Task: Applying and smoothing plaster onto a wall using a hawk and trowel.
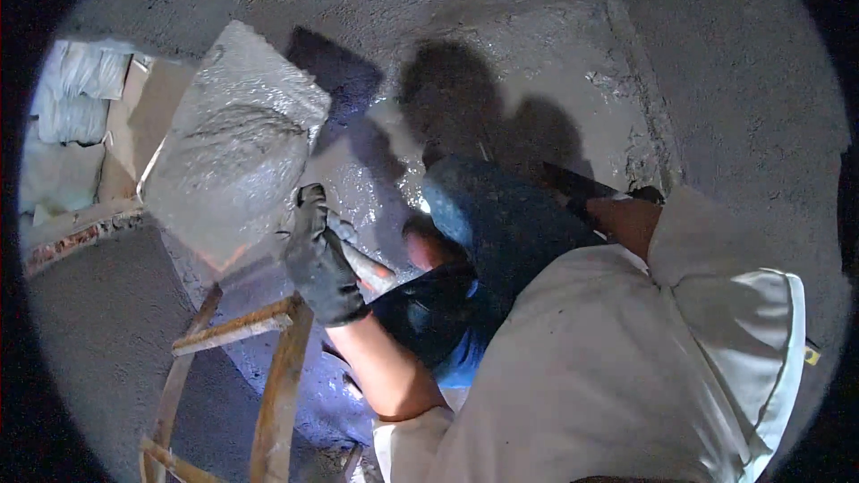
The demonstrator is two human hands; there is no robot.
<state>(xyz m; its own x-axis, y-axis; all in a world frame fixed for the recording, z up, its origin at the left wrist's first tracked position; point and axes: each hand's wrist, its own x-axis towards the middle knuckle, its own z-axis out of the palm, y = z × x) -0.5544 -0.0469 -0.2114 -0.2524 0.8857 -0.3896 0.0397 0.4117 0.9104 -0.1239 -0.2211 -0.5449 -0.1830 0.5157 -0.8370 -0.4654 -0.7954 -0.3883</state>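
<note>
My left hand [319,261], in a black glove, grips a pale handle [365,266] under a square board [234,148] loaded with wet grey mortar. The board tilts up to the left of the hand. My right hand [577,190], also dark-gloved, sits low behind my blue-trousered knee [501,219]; only its back and the bare forearm [631,222] show. What it holds is hidden. Glistening wet mortar [380,174] covers the surface between the two hands.
A wooden frame of rough slats [268,353] stands at the lower left. A brick edge [76,237] and pale crumpled sacks [80,80] lie at far left. Rough grey plaster [734,80] spreads around, with a raised ridge [644,80] at the right.
</note>
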